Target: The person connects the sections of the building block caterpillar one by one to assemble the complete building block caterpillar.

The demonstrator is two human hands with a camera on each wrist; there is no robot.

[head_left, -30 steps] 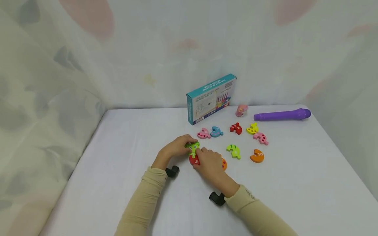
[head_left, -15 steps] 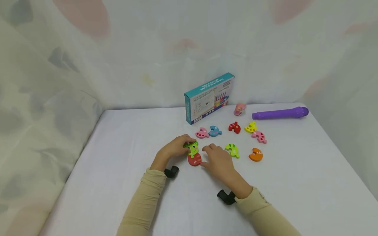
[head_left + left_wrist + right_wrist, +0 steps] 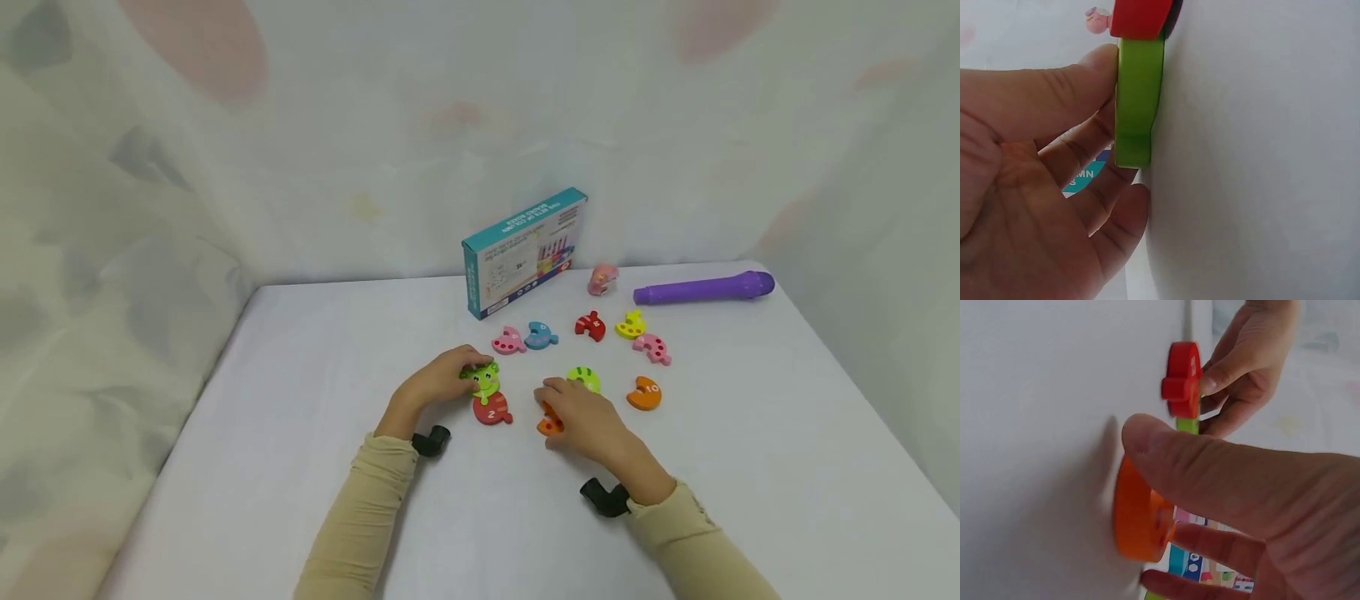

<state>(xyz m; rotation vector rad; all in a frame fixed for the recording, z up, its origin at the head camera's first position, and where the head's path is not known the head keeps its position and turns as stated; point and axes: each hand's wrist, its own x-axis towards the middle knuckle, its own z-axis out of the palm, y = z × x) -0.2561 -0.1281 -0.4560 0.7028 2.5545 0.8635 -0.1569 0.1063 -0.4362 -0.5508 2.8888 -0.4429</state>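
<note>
1. Head view: just below the frame's centre, the green face piece is pinched by the left hand, its tab apparently fitted into the red piece marked 2. Only this join is judged done. To its right, the spotted orange piece is partly covered by the right hand. Loose towards centre right are left the pink piece, blue piece, red piece marked 8, yellow piece, second pink piece, striped green piece and orange piece marked 10. Above them, the cardboard box is stood on edge; no opening is shown, so its contents cannot be told.
2. Left wrist view: at top centre, the green face piece is held between thumb and fingers, the red one touching it above.
3. Right wrist view: left of centre, the spotted orange piece is overlapped by the thumb, with fingers spread beyond; whether it is gripped cannot be told.
</note>
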